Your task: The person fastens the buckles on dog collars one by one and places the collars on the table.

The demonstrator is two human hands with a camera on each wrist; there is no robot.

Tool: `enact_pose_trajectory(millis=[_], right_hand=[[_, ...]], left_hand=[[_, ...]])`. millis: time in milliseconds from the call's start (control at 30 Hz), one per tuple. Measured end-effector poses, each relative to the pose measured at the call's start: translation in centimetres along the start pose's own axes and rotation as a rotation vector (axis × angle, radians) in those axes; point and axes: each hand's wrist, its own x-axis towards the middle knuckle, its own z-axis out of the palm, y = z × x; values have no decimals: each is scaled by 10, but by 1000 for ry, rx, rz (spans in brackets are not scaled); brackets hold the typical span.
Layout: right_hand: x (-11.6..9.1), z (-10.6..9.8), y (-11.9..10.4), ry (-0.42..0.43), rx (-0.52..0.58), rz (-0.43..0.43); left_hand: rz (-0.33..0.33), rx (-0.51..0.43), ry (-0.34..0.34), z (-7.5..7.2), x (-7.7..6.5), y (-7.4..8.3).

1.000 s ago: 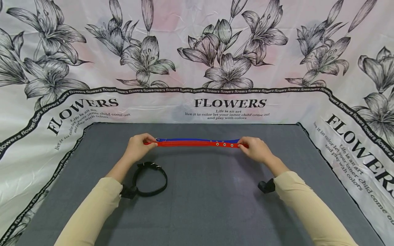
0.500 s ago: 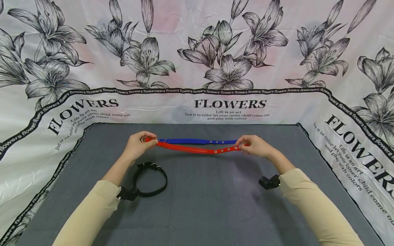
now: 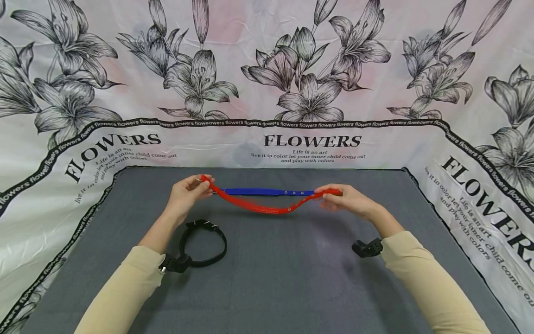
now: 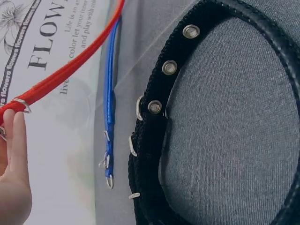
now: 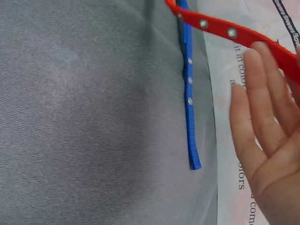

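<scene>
The red strap (image 3: 258, 207), with metal eyelets (image 5: 232, 33), sags in midair between its raised ends.

Your left hand (image 4: 15, 187) holds a red strap (image 4: 70, 68); a blue strap (image 4: 109, 93) and black strap (image 4: 151, 159) lie on the grey surface (image 4: 229, 117).

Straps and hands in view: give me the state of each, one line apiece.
Red strap: unbuckled, raised, sagging between the hands.
Blue strap: unbuckled, stretched out on the gray cloth, not held.
Black strap: closed in a loop, resting on the cloth.
Left hand: pinching the red strap's metal-fitted end.
Right hand: pinching its eyelet end.
</scene>
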Motion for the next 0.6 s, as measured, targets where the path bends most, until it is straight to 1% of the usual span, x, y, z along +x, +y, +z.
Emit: enact_pose_trajectory(millis=[100, 200, 300, 400, 500, 600], right_hand=[[1, 3, 1, 61, 39, -26], [3, 6, 2, 113, 92, -59], [4, 9, 3, 138, 148, -93], [5, 12, 4, 145, 197, -118], [6, 15, 4, 160, 229, -123], [7, 18, 4, 186, 270, -127]], left_hand=[[26, 6, 16, 3, -1, 0], [33, 13, 40, 6, -2, 0], [32, 39, 45, 10, -2, -1], [27, 69, 43, 15, -3, -2], [27, 89, 46, 19, -5, -3], [21, 115, 63, 22, -7, -3]])
